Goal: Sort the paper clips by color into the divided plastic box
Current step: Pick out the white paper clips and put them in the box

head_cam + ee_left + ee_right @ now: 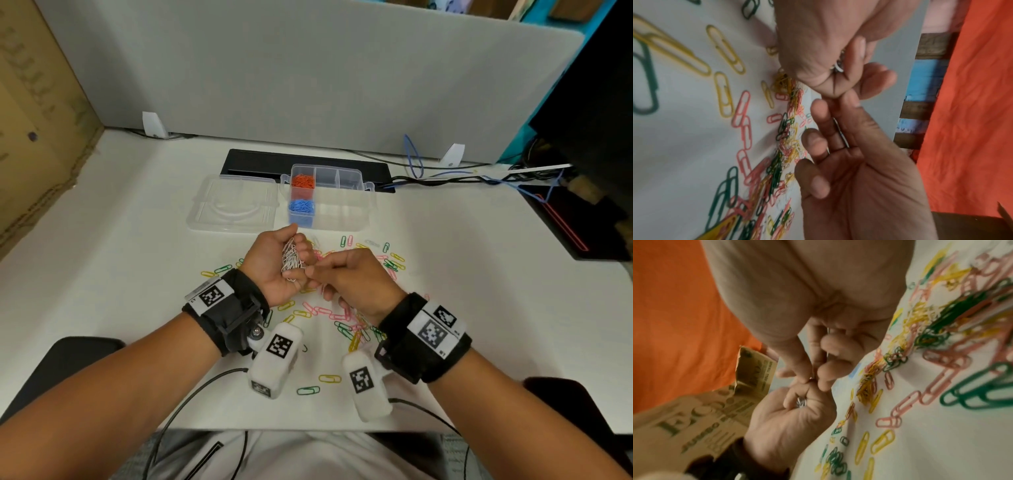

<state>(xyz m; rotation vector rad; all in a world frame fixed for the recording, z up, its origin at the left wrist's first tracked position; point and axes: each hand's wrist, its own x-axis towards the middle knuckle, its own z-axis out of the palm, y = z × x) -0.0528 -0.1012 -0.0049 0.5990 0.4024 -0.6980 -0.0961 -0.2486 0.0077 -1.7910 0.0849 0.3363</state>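
My left hand (274,262) is cupped palm-up over the table and holds a bundle of white paper clips (291,258). The bundle also shows between my left hand's (818,40) curled fingers in the left wrist view. My right hand (318,274) meets the left fingertips and pinches one thin white clip (841,131) between thumb and fingers. The clear divided box (342,212) stands just beyond the hands. It holds orange clips (303,180) in its back left cell and blue clips (301,206) in its front left cell. Loose pink, yellow and green clips (329,313) lie scattered under both hands.
The box's clear lid (233,204) lies open to its left. A black cable tray (260,162) and cables (445,178) run behind the box, before a grey partition (308,68). A cardboard box (37,137) stands at the left, a black pad (565,219) at the right.
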